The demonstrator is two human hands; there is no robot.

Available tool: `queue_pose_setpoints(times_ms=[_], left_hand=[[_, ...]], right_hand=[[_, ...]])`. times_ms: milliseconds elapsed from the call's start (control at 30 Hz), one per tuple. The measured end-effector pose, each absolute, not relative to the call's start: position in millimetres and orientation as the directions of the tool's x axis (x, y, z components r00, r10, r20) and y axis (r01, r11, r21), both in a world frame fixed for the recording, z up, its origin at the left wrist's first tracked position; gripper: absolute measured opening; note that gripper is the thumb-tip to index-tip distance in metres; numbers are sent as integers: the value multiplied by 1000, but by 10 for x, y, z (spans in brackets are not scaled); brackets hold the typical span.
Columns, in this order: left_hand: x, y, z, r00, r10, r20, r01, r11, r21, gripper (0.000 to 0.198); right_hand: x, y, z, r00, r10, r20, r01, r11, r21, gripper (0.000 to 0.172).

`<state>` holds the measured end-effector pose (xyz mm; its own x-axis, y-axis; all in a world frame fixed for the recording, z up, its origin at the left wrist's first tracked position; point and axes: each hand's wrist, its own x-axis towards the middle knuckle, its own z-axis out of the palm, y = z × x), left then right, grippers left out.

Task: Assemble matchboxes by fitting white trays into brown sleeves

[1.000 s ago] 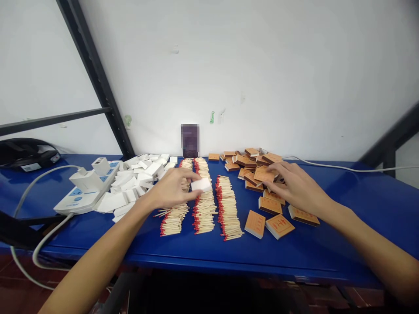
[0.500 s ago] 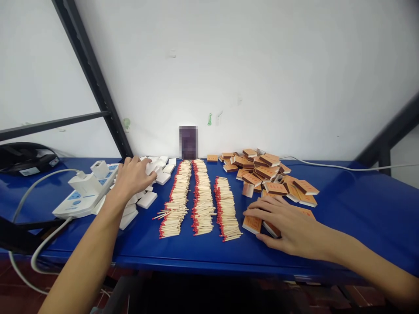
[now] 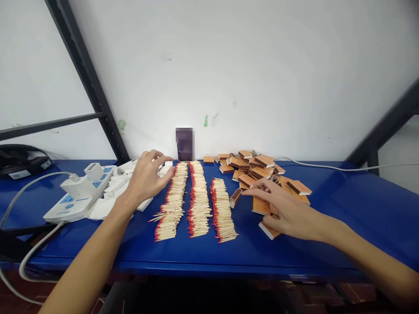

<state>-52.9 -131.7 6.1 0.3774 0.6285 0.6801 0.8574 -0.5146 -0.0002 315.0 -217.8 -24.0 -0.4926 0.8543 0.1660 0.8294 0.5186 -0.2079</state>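
My left hand (image 3: 149, 175) is over the white matchbox trays (image 3: 116, 185), thumb and fingers apart, reaching toward the far end of the leftmost row of matches (image 3: 172, 205); I see nothing held in it. To the right, my right hand (image 3: 284, 207) hovers above orange matchbox sleeves with its fingers spread. Its index fingertip is close to a sleeve (image 3: 235, 198) standing on its narrow side; contact is unclear. Beneath the palm lie more sleeves, partly hidden, one of them an orange sleeve (image 3: 261, 205). A middle row (image 3: 199, 200) and a shorter right row of red-tipped matches (image 3: 223, 211) lie between my hands.
A heap of matchbox sleeves (image 3: 262, 168) sits at the back right of the blue table (image 3: 340, 209). On the left lies a power strip (image 3: 67, 209) with plugged chargers and white cables. A dark phone-like rectangle (image 3: 185, 146) leans on the wall. Black shelf posts flank both sides.
My left hand has moved right, away from the middle of the white trays. My right hand has lifted and shifted back; a sleeve now stands on its side near its index finger.
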Motion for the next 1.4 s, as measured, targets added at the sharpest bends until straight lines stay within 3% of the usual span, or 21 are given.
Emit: queue_pose_setpoints(times_ms=[100,200,333,467,567,767,967,1100,1233,1400], left_hand=[[-369,-1352,161,434,575,694,796,-605,4,28],[-280,-1322,283,463,531,710,740,-672,19,24],[-249,-1186,336,404,502,765,706,-703,89,22],[-311,-1061,215,354,499,791,721,-684,109,22],[-367,-1038,109,430,489,759,749,-662,3,23],[-329,-1107,39,558,433,708,750,-628,-207,26],[-307,-1106,3,561,374,738,735,-636,-236,25],[-358,-1092,-60,596,374,711,723,-635,-271,24],[-365,-1090,-88,597,400,695,730,-630,-264,26],[-286,-1147,-92,595,414,689,706,-679,-201,26]], right_hand=[[3063,-2010,-177,-528,833,163,831,547,-104,64],[2999,-1866,-118,-597,796,98,793,604,-78,68],[2978,-1826,-75,-618,786,10,777,612,-149,72],[2970,-1868,-110,-616,787,0,755,591,-285,63],[2967,-1880,-175,-567,822,48,768,549,-330,57],[2996,-1832,-122,-479,855,199,799,518,-306,49],[2891,-1225,227,-364,826,431,848,485,-212,44],[2865,-616,293,-299,872,387,916,376,-139,51],[2889,-469,245,-240,891,386,934,320,-158,57],[2771,-969,132,-305,821,483,828,480,-292,61]])
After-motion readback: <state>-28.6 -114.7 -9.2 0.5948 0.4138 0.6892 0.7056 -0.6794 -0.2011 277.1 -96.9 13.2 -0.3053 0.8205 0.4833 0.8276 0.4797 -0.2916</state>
